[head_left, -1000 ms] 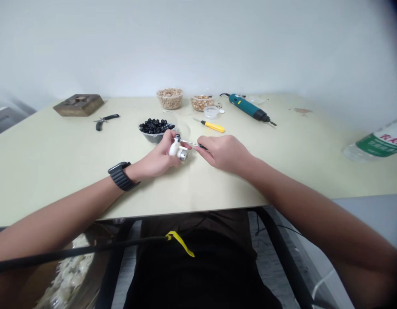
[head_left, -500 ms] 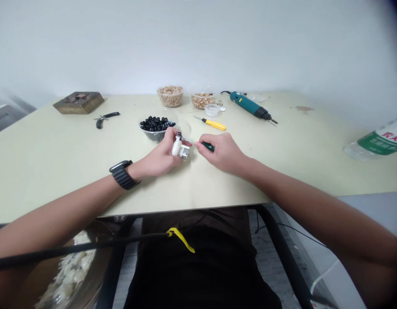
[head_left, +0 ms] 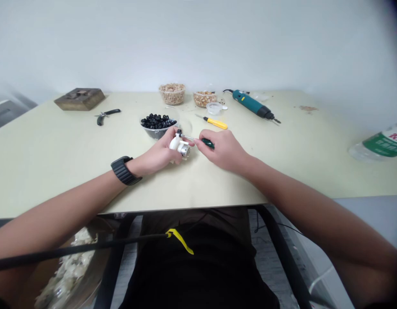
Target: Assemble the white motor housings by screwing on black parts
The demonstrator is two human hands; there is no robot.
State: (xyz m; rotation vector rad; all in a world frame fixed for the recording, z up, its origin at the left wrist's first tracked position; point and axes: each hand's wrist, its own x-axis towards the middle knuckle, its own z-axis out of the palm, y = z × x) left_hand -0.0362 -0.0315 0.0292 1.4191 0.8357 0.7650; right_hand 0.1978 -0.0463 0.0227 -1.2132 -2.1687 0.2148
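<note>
My left hand (head_left: 158,155), with a black watch on its wrist, is closed around a small white and silver part (head_left: 178,145) held just above the table. A green-handled screwdriver (head_left: 207,143) is gripped in my right hand (head_left: 222,150). Its thin metal shaft points left and its tip touches the top of the white part. A clear bowl of black round pieces (head_left: 156,123) stands just behind my left hand.
On the cream table (head_left: 57,150) lie a yellow screwdriver (head_left: 215,123), a teal electric screwdriver (head_left: 254,105), black pliers (head_left: 106,114) and a dark wooden block (head_left: 79,98). Two tubs of tan pieces (head_left: 172,93) stand at the back. A plastic bottle (head_left: 380,145) lies far right.
Both hands stay together on the white part with only slight shifts. More of the screwdriver's green handle shows now. The view has tilted a little.
</note>
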